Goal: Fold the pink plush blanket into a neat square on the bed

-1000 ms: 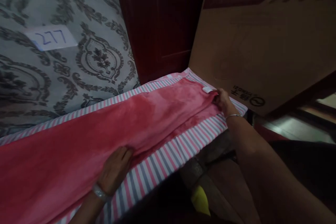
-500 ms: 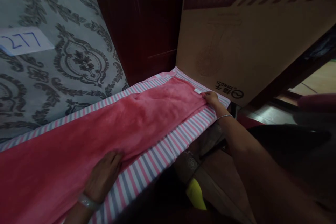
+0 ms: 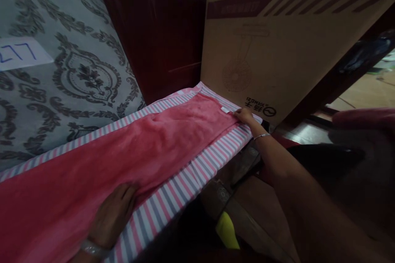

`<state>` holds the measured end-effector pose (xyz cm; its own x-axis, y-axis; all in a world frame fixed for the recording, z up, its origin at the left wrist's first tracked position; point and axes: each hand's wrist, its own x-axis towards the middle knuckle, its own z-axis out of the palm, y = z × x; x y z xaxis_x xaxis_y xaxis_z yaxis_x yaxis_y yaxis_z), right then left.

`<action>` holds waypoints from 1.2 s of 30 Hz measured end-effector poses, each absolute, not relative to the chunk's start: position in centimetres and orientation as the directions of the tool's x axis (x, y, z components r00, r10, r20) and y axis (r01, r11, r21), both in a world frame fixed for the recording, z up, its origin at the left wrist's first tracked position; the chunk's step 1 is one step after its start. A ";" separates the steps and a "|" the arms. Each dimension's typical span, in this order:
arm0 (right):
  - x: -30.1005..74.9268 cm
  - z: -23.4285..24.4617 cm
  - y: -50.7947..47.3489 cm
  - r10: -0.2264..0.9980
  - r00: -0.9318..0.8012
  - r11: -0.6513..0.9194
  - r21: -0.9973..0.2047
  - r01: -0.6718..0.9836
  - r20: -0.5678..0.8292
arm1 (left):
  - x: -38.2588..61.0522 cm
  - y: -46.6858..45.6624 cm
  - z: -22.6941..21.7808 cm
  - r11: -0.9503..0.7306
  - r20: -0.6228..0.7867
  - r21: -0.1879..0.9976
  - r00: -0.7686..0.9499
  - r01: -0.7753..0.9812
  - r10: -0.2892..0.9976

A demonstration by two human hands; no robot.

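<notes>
A long pink fleece cloth (image 3: 148,148) lies spread on a pink, white and grey striped sheet (image 3: 182,185) that covers a narrow surface. My left hand (image 3: 112,215) rests flat on the near edge of the pink cloth, fingers together and stretched out, a bracelet on the wrist. My right hand (image 3: 245,116) reaches to the far end and pinches the pink cloth's corner, beside a small white tag (image 3: 225,110). A thin bangle sits on that wrist.
A big cardboard box (image 3: 286,49) leans at the far end, touching the striped sheet. A grey patterned mattress (image 3: 61,82) with a paper label "277" (image 3: 21,52) stands along the left. Dark red wooden doors (image 3: 166,28) behind. A yellow object (image 3: 226,230) lies below the edge.
The view has shifted so everything slid left. My left hand has slipped down along the cloth's near edge. My right hand stays on the far corner.
</notes>
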<state>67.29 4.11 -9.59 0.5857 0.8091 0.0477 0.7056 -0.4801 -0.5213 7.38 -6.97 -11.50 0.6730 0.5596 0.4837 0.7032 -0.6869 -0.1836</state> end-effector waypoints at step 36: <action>65.5 -3.9 3.7 0.760 0.640 -0.519 -0.491 0.700 0.109 | 12.3 -8.5 -9.7 -0.725 0.248 -0.125 0.729 0.678 0.638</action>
